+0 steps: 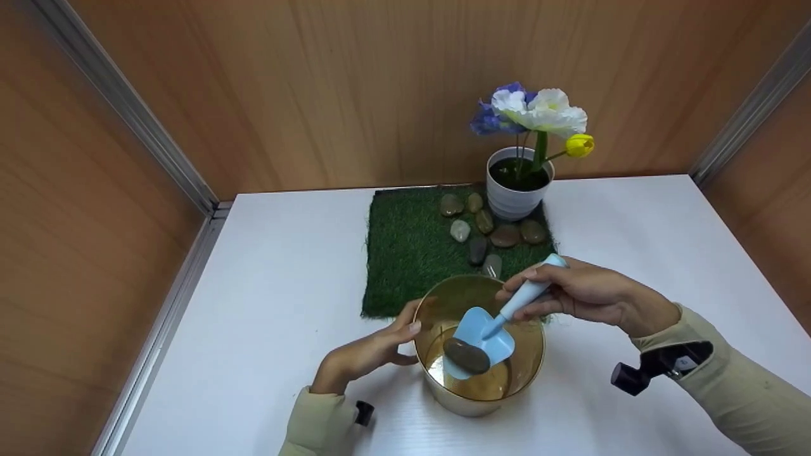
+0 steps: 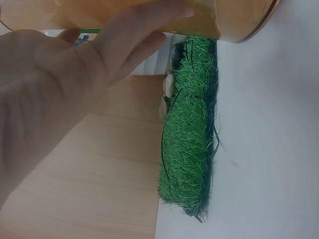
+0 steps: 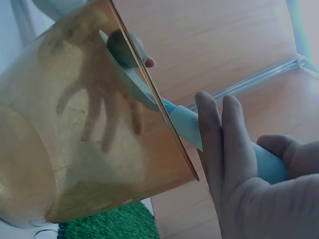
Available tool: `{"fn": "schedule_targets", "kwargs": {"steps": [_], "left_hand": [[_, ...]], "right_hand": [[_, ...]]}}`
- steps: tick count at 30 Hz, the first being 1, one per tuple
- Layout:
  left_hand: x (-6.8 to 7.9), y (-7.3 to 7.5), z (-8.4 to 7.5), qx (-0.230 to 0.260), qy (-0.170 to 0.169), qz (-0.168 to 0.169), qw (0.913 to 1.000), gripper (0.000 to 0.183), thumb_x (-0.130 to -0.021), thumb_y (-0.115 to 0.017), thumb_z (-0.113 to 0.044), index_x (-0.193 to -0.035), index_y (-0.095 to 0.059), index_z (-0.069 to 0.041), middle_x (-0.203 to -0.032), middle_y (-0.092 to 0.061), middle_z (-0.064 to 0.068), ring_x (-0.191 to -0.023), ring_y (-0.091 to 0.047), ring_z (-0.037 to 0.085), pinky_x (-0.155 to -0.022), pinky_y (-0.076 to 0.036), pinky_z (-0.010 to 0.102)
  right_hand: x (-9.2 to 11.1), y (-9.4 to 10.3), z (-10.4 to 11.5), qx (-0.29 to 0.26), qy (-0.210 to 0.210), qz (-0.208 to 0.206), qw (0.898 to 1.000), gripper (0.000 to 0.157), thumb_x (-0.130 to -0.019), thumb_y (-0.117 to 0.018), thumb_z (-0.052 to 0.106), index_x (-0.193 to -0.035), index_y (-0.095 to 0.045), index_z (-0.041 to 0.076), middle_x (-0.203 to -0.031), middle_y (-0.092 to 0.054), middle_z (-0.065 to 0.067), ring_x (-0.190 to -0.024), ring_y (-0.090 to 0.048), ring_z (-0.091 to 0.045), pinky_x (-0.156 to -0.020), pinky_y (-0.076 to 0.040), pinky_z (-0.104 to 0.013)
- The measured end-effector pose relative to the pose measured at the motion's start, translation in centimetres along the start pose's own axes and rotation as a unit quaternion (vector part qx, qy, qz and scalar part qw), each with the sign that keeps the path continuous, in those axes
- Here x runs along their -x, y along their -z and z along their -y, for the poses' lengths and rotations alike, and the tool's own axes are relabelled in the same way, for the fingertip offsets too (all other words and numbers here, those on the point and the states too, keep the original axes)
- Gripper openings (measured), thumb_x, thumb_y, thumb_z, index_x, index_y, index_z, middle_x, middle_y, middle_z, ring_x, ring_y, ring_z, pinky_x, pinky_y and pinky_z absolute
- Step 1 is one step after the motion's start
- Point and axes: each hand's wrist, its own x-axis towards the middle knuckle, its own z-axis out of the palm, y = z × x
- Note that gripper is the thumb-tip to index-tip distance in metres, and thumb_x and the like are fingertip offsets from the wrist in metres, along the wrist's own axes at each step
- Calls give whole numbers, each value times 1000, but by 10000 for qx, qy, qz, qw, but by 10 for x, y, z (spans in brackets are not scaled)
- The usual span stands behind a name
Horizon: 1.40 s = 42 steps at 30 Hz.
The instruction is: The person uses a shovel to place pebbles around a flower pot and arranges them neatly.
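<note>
My right hand (image 1: 586, 292) grips the pale blue handle of a small toy shovel (image 1: 472, 326). A smooth brown stone (image 1: 467, 356) lies on the shovel's blade, which tilts down inside the mouth of a see-through amber bucket (image 1: 532, 373). In the right wrist view, the blade and stone (image 3: 122, 49) are at the rim. My left hand (image 1: 374, 348) rests against the bucket's left side, one fingertip at the rim. Seen through the wall in the right wrist view, its fingers (image 3: 94, 114) are spread and fairly straight.
Behind the bucket lies a green turf mat (image 1: 405, 247) with several stones (image 1: 505, 236) on its right half. A white pot (image 1: 516, 204) with artificial flowers stands at the mat's back right corner. Wooden panels (image 1: 380, 95) border the white table (image 1: 272, 285).
</note>
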Motion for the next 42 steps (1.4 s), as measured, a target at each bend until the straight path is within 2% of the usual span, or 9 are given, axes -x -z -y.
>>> {"fn": "schedule_targets", "kwargs": {"steps": [5, 12, 22, 27, 34, 42], "left_hand": [[0, 1, 0, 76, 7, 41, 10000, 53, -98, -29, -48, -146, -8, -37, -153, 1, -4, -138, -9, 20, -95, -40, 47], [0, 2, 1, 116, 6, 56, 9999, 56, -97, -30, -50, -146, -6, -36, -153, 2, -4, -139, -7, 19, -95, -40, 46], [0, 1, 0, 55, -4, 63, 10000, 54, -99, -28, -46, -146, -5, -35, -153, 4, -4, -139, -5, 20, -95, -40, 47], [0, 1, 1, 50, 22, 30, 10000, 55, -99, -28, -45, -147, -4, -35, -153, 4, -3, -139, -5, 20, -95, -40, 47], [0, 1, 1, 76, 30, 3, 10000, 54, -99, -29, -45, -147, -5, -35, -153, 3, -3, -139, -6, 21, -94, -40, 48], [0, 0, 0, 45, 54, -9, 10000, 53, -99, -28, -45, -146, -6, -36, -153, 2, -2, -138, -6, 20, -94, -40, 48]], "right_hand": [[2, 3, 3, -73, 6, -54, 10000, 36, -102, -35, 12, -122, -52, -12, -126, -50, -29, -112, -53, -39, -93, -41, -39], [7, 9, 9, -291, 226, 20, 9993, 37, -103, -30, 9, -121, -52, -13, -125, -51, -29, -115, -50, -39, -93, -41, -39], [20, 25, 28, -531, 463, -56, 9975, 39, -103, -26, 9, -122, -53, -13, -124, -52, -26, -112, -53, -35, -94, -40, -37], [27, 38, 41, -690, 481, -303, 9960, 40, -103, -26, 9, -120, -55, -12, -125, -51, -25, -110, -55, -35, -93, -41, -35], [36, 65, 54, -1059, 610, -173, 9924, 42, -104, -21, 10, -125, -51, -11, -126, -52, -25, -111, -54, -36, -93, -40, -33], [42, 101, 55, -1374, 550, -414, 9881, 44, -104, -21, 14, -125, -52, -9, -126, -53, -23, -112, -54, -35, -93, -41, -30]]}}
